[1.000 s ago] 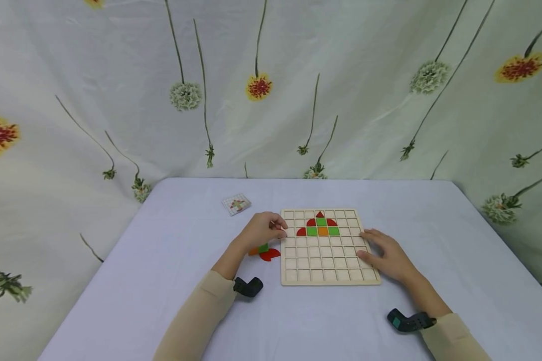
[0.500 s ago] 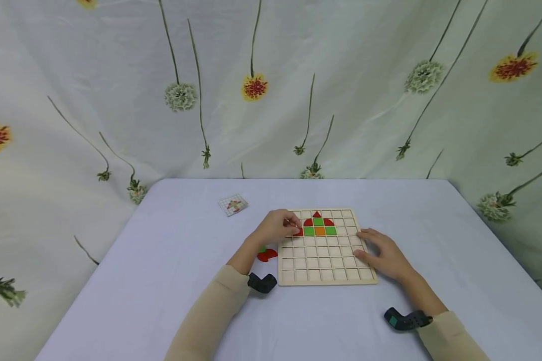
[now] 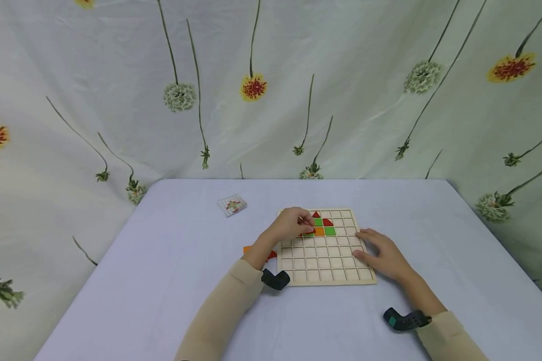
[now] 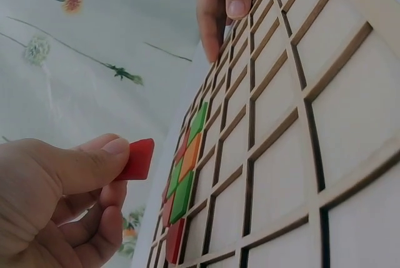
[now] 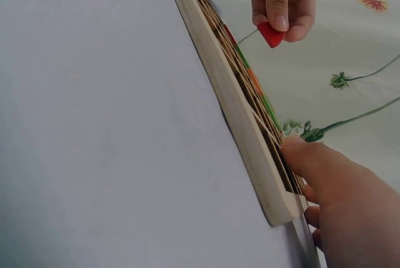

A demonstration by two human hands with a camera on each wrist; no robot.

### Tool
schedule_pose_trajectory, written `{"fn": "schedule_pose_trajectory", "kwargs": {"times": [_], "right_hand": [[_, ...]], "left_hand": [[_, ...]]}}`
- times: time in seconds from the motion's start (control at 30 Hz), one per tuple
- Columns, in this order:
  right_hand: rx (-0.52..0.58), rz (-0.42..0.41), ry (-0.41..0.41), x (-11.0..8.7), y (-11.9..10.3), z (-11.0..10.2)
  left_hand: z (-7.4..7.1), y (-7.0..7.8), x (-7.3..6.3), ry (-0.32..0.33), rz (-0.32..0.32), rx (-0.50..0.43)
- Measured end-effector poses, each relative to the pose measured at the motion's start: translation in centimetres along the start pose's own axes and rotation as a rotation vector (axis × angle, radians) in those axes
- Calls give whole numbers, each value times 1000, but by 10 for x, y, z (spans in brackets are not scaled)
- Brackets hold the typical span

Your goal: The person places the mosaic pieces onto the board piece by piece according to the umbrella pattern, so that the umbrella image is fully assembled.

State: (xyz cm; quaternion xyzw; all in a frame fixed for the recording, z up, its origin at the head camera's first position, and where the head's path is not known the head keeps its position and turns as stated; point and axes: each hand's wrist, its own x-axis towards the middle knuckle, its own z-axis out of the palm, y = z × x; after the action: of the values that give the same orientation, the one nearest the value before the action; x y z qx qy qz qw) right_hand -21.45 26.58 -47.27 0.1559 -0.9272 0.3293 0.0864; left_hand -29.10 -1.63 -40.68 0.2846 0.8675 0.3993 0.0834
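Observation:
My left hand [image 3: 289, 224] pinches a small red piece with a curved edge [image 4: 140, 158] between thumb and fingers, held over the upper left of a wooden grid board [image 3: 325, 263]. On the board a pattern of flat pieces lies in the squares: a red triangle [image 3: 316, 214] on top, green squares [image 3: 329, 231], an orange square [image 3: 319, 231] and red rounded pieces [image 3: 327, 222]. Part of this pattern is hidden by the left hand in the head view. My right hand [image 3: 384, 253] rests at the board's right edge, its thumb on the rim and its fingers loosely spread.
Loose pieces, one orange [image 3: 247, 248] and one red [image 3: 272, 254], lie left of the board, partly behind the left forearm. A small pattern card [image 3: 232, 205] lies farther back on the white tablecloth [image 3: 140, 281]. A flowered cloth [image 3: 271, 125] hangs behind the table.
The left hand has moved right, from the board's left edge to over the pattern, carrying the red piece. The right hand stays at the board's edge. The head view has shifted slightly.

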Motion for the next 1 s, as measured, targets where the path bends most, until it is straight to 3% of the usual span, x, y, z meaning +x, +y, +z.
{"fn": "schedule_pose_trajectory", "kwargs": {"times": [1.0], "right_hand": [[16, -21, 2, 1, 3, -1]], "left_hand": [[40, 17, 40, -64, 19, -2]]}}
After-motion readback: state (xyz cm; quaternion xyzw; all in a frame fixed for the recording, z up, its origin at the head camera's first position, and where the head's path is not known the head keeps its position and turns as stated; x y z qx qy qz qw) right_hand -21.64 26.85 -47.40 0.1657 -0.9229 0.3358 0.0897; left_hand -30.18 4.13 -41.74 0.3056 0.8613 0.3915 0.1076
